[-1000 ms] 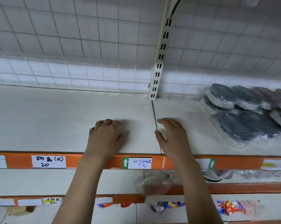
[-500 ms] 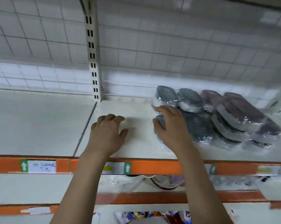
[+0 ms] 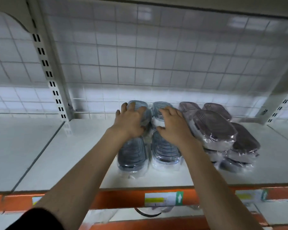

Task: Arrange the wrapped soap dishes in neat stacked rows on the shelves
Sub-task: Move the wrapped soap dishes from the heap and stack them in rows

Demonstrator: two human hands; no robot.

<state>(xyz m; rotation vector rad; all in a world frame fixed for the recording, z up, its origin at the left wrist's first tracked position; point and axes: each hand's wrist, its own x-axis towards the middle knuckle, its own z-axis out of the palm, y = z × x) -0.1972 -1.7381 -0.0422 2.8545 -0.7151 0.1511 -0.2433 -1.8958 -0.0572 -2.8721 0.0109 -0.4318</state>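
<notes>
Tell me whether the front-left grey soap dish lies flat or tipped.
Flat: the front-left grey soap dish lies ribbed face up on the shelf, still wrapped.
</notes>
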